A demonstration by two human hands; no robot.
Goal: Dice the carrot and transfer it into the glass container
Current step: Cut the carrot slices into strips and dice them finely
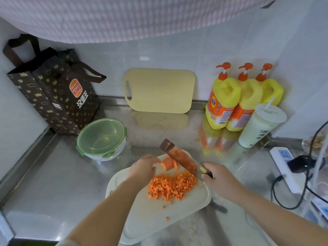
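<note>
A white cutting board (pixel 150 215) lies on the steel counter in front of me. A pile of diced carrot (pixel 172 186) covers its middle. At the far end my left hand (pixel 143 168) holds the remaining carrot chunk (pixel 167 164), with a cut slice leaning beside it. My right hand (pixel 219 180) grips the handle of a cleaver (pixel 179 158), whose carrot-smeared blade stands tilted just right of the chunk. The glass container (pixel 102 139), closed with a green lid, sits to the upper left of the board.
A dark paper bag (pixel 53 93) stands at the back left. A yellow cutting board (pixel 158 90) leans on the tiled wall. Three yellow pump bottles (pixel 243 103) and a lidded drink cup (pixel 259 125) stand at the back right. A power strip (pixel 285 167) with cables lies at right.
</note>
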